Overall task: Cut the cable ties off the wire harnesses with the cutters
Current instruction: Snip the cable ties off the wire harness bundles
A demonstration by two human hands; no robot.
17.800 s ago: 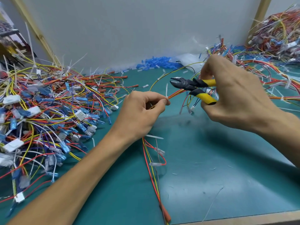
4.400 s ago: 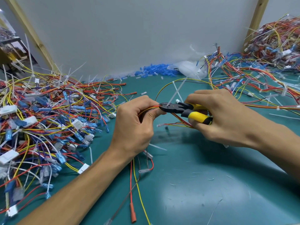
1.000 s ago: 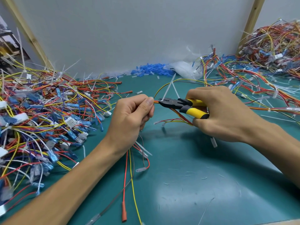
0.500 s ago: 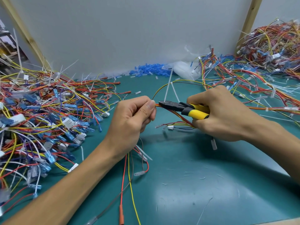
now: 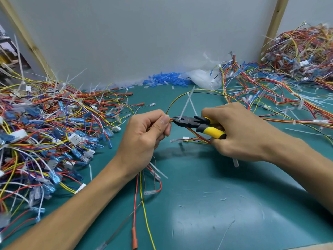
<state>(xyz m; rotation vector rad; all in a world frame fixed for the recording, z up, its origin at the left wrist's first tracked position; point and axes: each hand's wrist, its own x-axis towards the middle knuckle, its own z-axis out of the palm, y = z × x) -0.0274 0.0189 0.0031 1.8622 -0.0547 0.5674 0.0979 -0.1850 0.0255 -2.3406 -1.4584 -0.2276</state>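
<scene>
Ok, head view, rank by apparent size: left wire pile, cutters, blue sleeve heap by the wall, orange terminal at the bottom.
1. left wire pile
2. cutters and blue sleeve heap: alike, and the heap sits farther away
3. orange terminal

A single head-worn wide-angle view looks forward and down, close above the grip on the yellow-handled black metal cutters (image 5: pixel 196 124).

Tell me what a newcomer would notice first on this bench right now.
At centre, the right hand grips yellow-handled cutters whose tip meets the wire harness pinched in the left hand. A dense tangle of harnesses covers the left of the teal mat, and another heap sits far right.
</scene>
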